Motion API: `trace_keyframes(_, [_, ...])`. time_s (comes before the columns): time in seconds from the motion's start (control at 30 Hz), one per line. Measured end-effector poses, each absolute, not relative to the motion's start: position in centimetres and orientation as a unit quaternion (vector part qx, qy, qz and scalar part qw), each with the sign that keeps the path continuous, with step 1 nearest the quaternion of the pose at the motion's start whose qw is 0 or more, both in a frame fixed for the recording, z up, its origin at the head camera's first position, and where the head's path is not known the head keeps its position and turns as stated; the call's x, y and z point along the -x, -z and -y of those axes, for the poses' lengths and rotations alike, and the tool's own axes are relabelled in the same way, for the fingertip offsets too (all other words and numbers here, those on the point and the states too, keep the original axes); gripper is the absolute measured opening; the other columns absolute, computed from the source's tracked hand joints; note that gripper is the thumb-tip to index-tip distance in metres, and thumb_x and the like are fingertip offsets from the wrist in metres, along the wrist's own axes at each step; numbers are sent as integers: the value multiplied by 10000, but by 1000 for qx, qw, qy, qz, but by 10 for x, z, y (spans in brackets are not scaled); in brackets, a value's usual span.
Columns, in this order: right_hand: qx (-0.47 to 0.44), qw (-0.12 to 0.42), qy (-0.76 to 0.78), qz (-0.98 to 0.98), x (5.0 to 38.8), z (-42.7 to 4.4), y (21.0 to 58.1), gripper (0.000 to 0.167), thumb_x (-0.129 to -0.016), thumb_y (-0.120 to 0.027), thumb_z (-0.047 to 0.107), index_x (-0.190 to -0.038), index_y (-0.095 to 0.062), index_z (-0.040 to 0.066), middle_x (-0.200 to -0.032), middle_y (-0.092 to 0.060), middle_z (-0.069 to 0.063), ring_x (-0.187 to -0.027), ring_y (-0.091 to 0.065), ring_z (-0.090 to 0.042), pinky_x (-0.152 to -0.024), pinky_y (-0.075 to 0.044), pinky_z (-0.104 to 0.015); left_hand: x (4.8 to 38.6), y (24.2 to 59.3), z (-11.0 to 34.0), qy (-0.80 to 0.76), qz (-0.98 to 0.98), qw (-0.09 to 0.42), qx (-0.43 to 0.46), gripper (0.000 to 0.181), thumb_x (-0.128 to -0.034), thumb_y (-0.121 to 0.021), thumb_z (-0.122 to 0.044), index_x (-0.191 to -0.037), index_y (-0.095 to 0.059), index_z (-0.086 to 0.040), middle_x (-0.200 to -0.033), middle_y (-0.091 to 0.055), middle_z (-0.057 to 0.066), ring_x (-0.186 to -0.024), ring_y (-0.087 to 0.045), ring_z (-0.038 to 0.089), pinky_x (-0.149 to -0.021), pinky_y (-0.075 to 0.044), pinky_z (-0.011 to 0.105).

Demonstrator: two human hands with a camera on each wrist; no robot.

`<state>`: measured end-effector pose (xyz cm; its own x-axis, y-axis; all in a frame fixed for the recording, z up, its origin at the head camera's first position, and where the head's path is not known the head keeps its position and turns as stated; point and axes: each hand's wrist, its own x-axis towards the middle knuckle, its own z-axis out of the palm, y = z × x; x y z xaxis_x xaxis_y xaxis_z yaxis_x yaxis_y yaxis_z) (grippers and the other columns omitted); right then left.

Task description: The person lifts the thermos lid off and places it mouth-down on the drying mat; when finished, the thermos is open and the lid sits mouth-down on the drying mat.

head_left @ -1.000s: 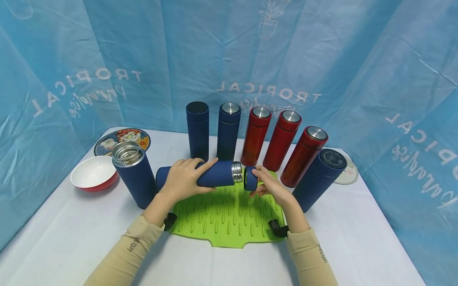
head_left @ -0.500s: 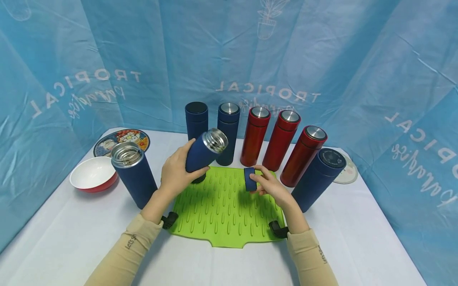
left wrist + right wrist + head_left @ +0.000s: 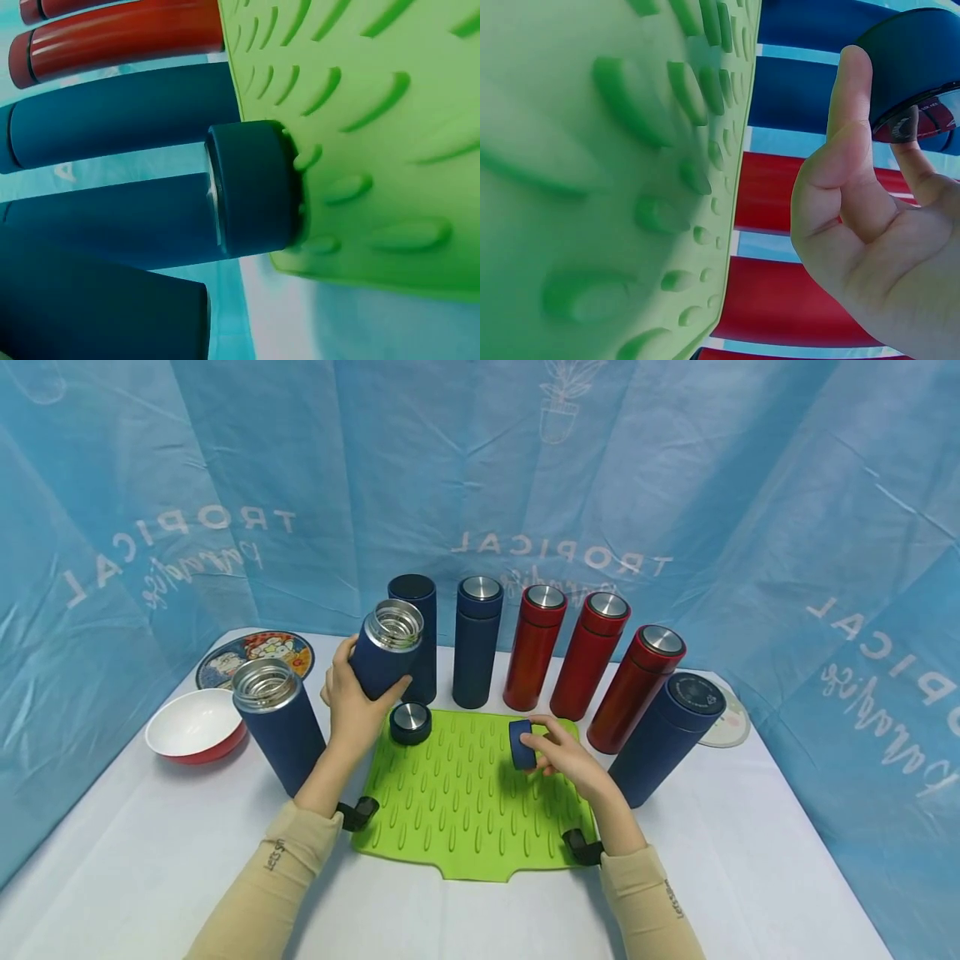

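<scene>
My left hand (image 3: 351, 703) grips a lidless blue thermos bottle (image 3: 381, 658) above the mat's back left corner. The bottle tilts, its bare steel mouth facing up. To the right, my right hand (image 3: 567, 755) pinches a blue lid (image 3: 523, 745) between thumb and fingers, raised over the green mat (image 3: 465, 810). In the right wrist view this lid (image 3: 915, 64) shows a shiny end face by a fingertip. A second blue lid (image 3: 410, 724), steel disc upward, rests on the mat just below the held bottle; the left wrist view shows this lid (image 3: 255, 187) close up.
At left stand an uncapped blue bottle (image 3: 279, 727), a red-and-white bowl (image 3: 197, 727) and a patterned plate (image 3: 255, 652). Along the back are two capped blue bottles (image 3: 477, 643) and three red bottles (image 3: 592, 656). Another blue bottle (image 3: 663, 739) stands at right, before a pale disc (image 3: 731, 718).
The left hand has drawn the bottle back from the right hand's lid, up and left, turning it from level to mouth-up. The lid on the mat has come into sight. The right hand hardly moved.
</scene>
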<state>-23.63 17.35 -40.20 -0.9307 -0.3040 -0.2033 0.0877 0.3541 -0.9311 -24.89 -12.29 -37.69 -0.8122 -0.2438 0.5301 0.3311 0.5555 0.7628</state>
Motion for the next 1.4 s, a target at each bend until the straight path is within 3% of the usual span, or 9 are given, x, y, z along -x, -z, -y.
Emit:
trace_keyframes(0.17, [72,173,562,-806,237,-173,405,564,-917,-541,383,-1392,-335,161,-1161,-538,-169,-836,-592,-392,-684,-453,-308,259,383,123,508,799,321,-20,801,-783,-738,-281,-1383,-213,-206,-1359,-344,155,-1231,-311,370,-998,-174,563])
trace_keyframes(0.43, [78,174,561,-806,238,-173,407,549,-924,-553,321,-1398,-343,141,-1013,-521,-142,-819,-553,-421,-686,-460,-354,273,390,126,565,760,306,-96,789,-775,-735,-336,-1372,-226,-248,-1369,-327,142,-1227,-319,336,-978,-295,534])
trace_keyframes(0.63, [82,176,553,-810,228,-169,391,511,-930,-547,254,-1390,-364,127,-967,-497,-142,-793,-512,-413,-669,-443,-342,282,398,132,581,747,294,-132,818,-775,-734,-347,-1386,-198,-258,-1393,-304,147,-1268,-310,321,-1012,-285,518])
trace_keyframes(0.9, [84,169,543,-818,218,-164,377,501,-929,-543,237,-1385,-377,110,-1023,-500,-172,-850,-505,-445,-705,-451,-369,289,404,136,591,727,318,-144,807,-783,-731,-325,-1384,-202,-227,-1359,-334,155,-1252,-337,331,-1009,-293,503])
trace_keyframes(1.2, [82,171,543,-818,228,-168,392,525,-926,-553,252,-1399,-364,124,-1054,-489,-188,-868,-498,-455,-711,-453,-407,293,408,137,595,713,337,-154,802,-776,-741,-305,-1377,-220,-202,-1365,-341,139,-1235,-378,313,-1010,-307,476])
trace_keyframes(1.4, [81,160,535,-826,240,-172,412,551,-902,-582,332,-1395,-387,181,-1076,-492,-168,-794,-499,-362,-673,-440,-370,293,409,138,599,707,341,-159,800,-780,-738,-300,-1380,-221,-183,-1416,-304,124,-1251,-374,308,-1017,-309,460])
